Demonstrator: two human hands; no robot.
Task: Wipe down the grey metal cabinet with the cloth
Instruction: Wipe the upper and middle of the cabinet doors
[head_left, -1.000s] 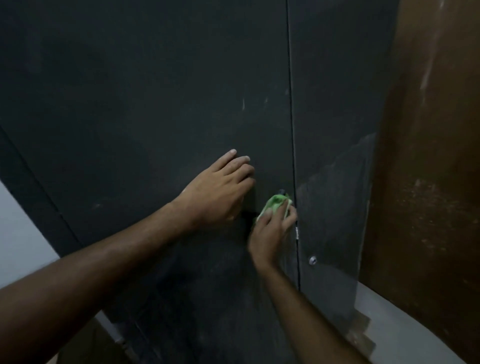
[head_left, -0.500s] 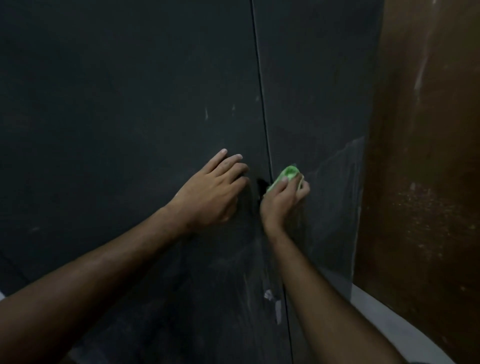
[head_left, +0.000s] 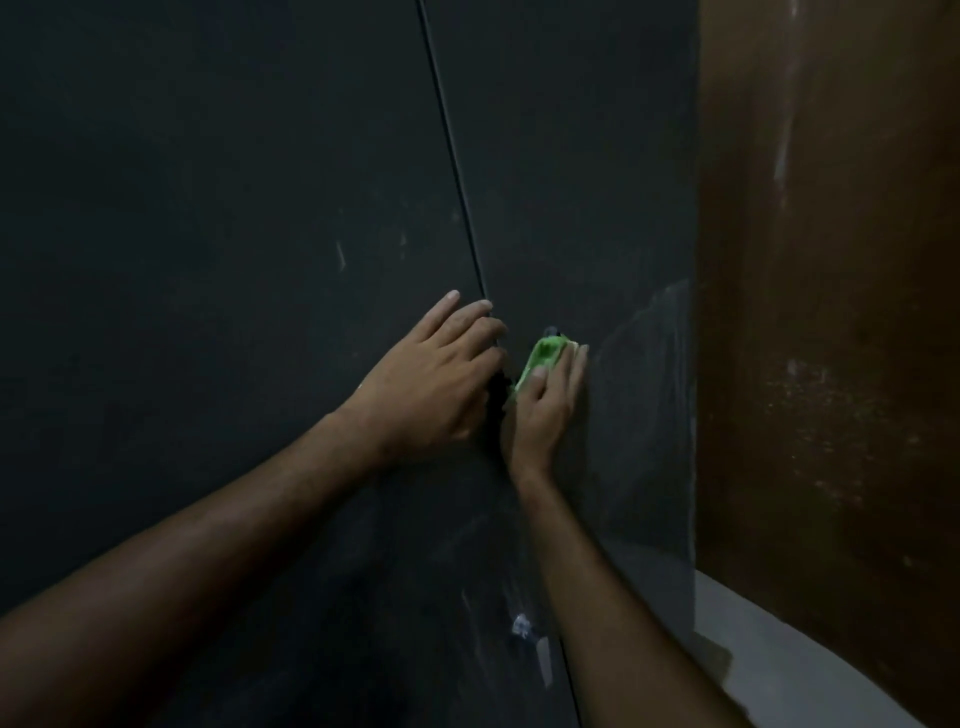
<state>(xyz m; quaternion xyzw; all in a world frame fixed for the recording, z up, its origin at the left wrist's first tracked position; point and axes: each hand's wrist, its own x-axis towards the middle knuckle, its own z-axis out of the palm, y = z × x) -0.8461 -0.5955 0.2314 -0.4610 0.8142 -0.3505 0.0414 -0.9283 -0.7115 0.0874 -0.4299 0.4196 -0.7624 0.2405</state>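
Observation:
The dark grey metal cabinet (head_left: 234, 260) fills most of the view, with a thin vertical seam between its two doors. My right hand (head_left: 545, 410) presses a small green cloth (head_left: 543, 358) flat against the right door, just right of the seam; most of the cloth is hidden under the fingers. My left hand (head_left: 436, 379) rests on the left door with fingers straight, their tips reaching the seam. Pale wipe streaks show on the right door beside the cloth.
A brown wall (head_left: 831, 312) stands close on the right of the cabinet. A pale floor strip (head_left: 779, 649) runs along the bottom right. A small metal fitting (head_left: 522, 626) sits low near the seam.
My right hand has slid the cloth up and to the right, across the seam onto the right door. My left hand stayed on the left door. The view has shifted right.

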